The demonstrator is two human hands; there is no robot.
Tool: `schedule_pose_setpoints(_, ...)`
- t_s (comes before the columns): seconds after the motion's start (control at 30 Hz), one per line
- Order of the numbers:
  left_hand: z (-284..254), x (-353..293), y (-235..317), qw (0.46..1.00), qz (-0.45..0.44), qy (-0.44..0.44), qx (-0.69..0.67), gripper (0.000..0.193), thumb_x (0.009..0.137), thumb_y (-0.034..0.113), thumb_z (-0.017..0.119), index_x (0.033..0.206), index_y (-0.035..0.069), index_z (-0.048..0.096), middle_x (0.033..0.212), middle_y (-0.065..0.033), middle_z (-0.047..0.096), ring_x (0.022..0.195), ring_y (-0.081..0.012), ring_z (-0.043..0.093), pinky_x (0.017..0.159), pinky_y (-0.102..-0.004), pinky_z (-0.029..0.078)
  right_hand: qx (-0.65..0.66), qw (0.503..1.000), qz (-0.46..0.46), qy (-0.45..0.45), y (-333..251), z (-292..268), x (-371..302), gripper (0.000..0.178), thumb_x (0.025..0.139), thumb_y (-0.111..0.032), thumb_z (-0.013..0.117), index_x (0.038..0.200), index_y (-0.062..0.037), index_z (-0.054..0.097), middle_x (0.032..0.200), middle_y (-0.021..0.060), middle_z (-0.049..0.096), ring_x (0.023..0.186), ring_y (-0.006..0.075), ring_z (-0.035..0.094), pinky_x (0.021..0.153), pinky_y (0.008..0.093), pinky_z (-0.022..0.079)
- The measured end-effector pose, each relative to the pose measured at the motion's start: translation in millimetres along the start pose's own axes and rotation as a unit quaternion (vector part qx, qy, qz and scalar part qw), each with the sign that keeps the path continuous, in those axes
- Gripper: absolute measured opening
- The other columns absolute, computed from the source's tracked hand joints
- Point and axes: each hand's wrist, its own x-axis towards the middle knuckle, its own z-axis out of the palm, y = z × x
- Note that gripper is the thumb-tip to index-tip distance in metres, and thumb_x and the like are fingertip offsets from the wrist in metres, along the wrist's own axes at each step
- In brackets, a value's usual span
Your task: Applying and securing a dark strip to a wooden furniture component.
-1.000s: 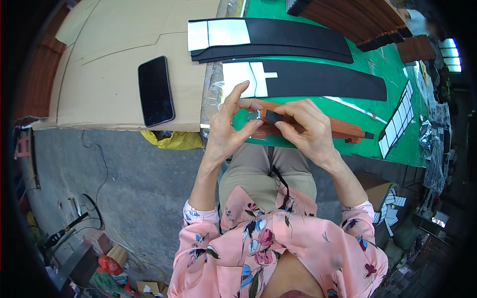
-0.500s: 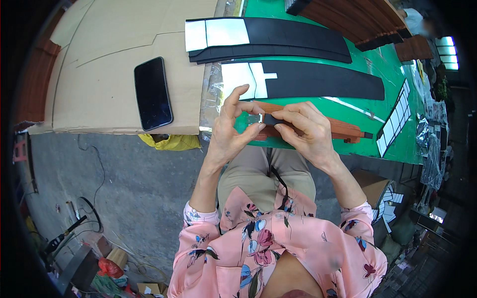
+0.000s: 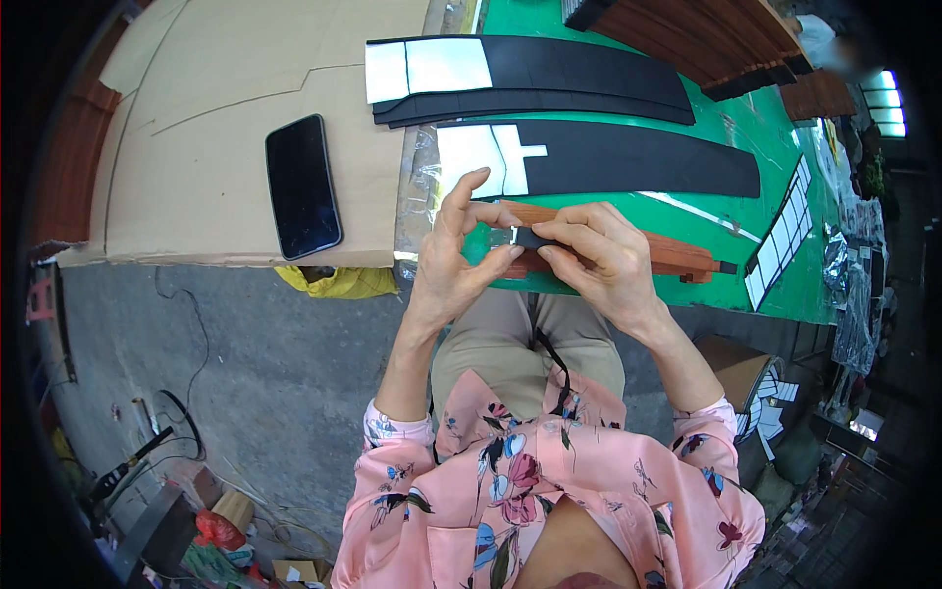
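Note:
My left hand [image 3: 456, 250] pinches a small silvery piece [image 3: 503, 236] with a pale edge between thumb and a finger; its exact kind is too small to tell. One finger of that hand points up. My right hand [image 3: 603, 260] grips a black strip [image 3: 531, 238] with thumb and fingertips, its end against the silvery piece. Under my hands a long reddish-brown piece with wood-like grain [image 3: 677, 257] lies along the table's near edge, partly hidden by my right hand. Just beyond lies a flat black curved panel [image 3: 638, 157] with a white left end.
More black panels [image 3: 589, 79] lie stacked behind. A phone [image 3: 302, 187] rests on cardboard [image 3: 216, 108] at the left. A strip of white labels [image 3: 778, 236] sits on the green tabletop [image 3: 721, 211] at the right. Brown wood-like pieces [image 3: 706, 39] stand at the back right.
My right fingers have shifted slightly left along the black strip. The left hand and the things on the table stay nearly as they were.

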Motion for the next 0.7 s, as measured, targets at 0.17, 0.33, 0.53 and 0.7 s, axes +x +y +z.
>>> schedule_pose_setpoints(0.17,-1.3,-0.7,-1.7,1.0,-0.005,-0.005,-0.002,0.076,0.073,0.006,0.071,0.137,0.005,0.029,0.092,-0.0085,0.061,0.092,-0.0173,0.058,0.09,-0.0322,0.042,-0.002,1.0,-0.01,0.002,0.8,0.0,1.4,0.023,0.068,-0.002,0.07,0.091,-0.0036,0.067,0.084,0.0065,0.061,0.077,0.0226,0.059,0.066,0.0325,0.049)
schedule_pose_setpoints(0.33,0.3,-1.2,2.5,1.0,0.003,0.005,0.001,0.073,0.073,0.001,0.067,0.136,0.008,0.032,0.091,-0.0079,0.063,0.091,-0.019,0.061,0.083,-0.032,0.047,0.002,1.0,-0.014,-0.003,2.2,0.2,0.3,0.023,0.068,-0.002,0.07,0.091,-0.0036,0.067,0.085,0.0071,0.061,0.078,0.023,0.059,0.066,0.0325,0.049)
schedule_pose_setpoints(0.53,-0.4,-1.2,-3.4,0.999,0.04,0.006,0.034,0.068,0.073,0.001,0.067,0.133,0.009,0.037,0.092,-0.0084,0.063,0.089,-0.0199,0.061,0.079,-0.0326,0.049,0.038,0.999,0.007,0.006,3.9,4.7,-2.8,0.023,0.069,-0.002,0.07,0.092,-0.0036,0.066,0.086,0.0078,0.061,0.08,0.0239,0.06,0.067,0.0324,0.049)
schedule_pose_setpoints(0.7,-3.2,-1.3,4.2,0.997,0.022,-0.013,0.076,0.05,0.074,0.006,0.071,0.12,0.005,0.053,0.096,-0.008,0.063,0.09,-0.017,0.059,0.084,-0.0299,0.045,0.043,0.999,0.014,-0.011,3.4,-3.3,-1.0,0.027,0.07,-0.004,0.07,0.097,-0.0033,0.066,0.091,0.0092,0.062,0.083,0.0249,0.059,0.072,0.0336,0.048)
